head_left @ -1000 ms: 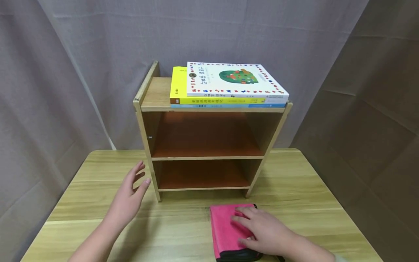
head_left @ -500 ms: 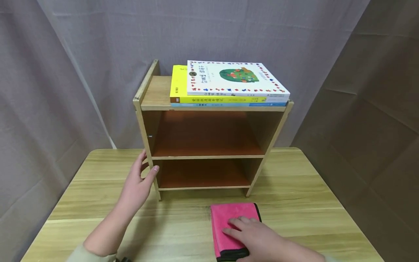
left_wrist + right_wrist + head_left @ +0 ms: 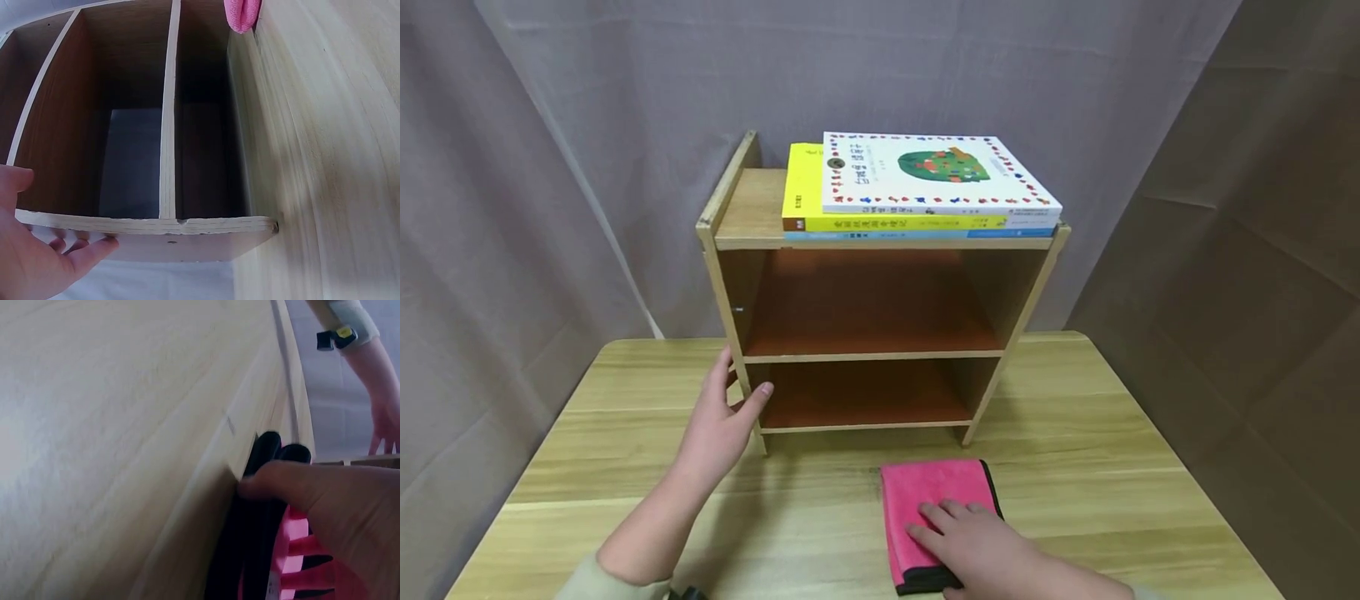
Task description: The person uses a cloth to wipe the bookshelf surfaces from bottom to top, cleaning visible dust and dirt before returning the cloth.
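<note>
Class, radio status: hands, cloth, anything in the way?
Left hand grips left side of shelf. Right hand rests on folded pink cloth. Nothing else seen on cloth; books sit atop shelf.

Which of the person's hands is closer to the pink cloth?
Right. The right hand rests on the pink cloth; the left hand is apart from it, at the left side of the wooden shelf.

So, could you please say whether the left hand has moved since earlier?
Yes: the left hand moved rightward and forward, reaching the left side panel of the wooden bookshelf.
</note>
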`<state>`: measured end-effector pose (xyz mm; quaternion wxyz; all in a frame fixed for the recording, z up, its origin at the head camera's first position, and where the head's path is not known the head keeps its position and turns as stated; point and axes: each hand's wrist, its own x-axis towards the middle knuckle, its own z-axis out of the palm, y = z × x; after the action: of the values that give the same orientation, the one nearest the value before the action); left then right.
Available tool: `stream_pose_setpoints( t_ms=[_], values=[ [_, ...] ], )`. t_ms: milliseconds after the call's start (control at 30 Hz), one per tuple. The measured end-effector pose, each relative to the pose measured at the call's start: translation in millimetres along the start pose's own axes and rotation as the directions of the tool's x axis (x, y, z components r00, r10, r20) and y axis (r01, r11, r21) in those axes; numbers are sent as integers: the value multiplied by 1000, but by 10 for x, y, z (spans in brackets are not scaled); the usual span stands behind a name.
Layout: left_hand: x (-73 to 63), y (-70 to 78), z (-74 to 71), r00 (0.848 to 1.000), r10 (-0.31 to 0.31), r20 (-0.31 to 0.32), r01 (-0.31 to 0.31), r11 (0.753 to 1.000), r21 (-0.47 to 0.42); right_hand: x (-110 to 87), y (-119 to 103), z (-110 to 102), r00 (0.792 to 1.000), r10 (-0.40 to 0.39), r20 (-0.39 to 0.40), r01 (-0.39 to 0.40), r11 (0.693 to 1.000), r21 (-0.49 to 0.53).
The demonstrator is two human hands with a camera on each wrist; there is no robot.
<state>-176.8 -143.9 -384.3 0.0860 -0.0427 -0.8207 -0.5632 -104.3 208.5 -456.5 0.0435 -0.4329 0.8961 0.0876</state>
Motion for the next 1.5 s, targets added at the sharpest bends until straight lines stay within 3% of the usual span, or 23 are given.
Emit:
stream_pose_setpoints(
  t_ms=[300, 567, 733, 1067, 1267, 1500],
  values=[
    [-15, 28, -3, 1000, -2, 14, 2, 1000, 4, 2, -100, -4, 999, 21, -50, -23, 999, -37],
    [-13, 35, 4, 1000, -3, 13, 3, 1000, 1, 17, -123, -26, 999, 34, -15, -34, 999, -3],
    [-17, 33, 1, 1000, -12, 11, 12, 1000, 14, 46, -174, -27, 997, 79, 2, -79, 997, 1],
    [-4, 18, 18, 1000, 5, 3, -6, 1000, 4, 65, -172, 14, 994, 58, -97, -69, 990, -120],
    [-7, 25, 23, 1000, 11, 11, -11, 1000, -13, 114, -141, 13, 996, 59, -72, -64, 996, -64],
    [0, 17, 23, 1000, 29, 8, -29, 999, -19, 148, -54, 47, 984, 35, -176, -42, 998, -36]
  ],
)
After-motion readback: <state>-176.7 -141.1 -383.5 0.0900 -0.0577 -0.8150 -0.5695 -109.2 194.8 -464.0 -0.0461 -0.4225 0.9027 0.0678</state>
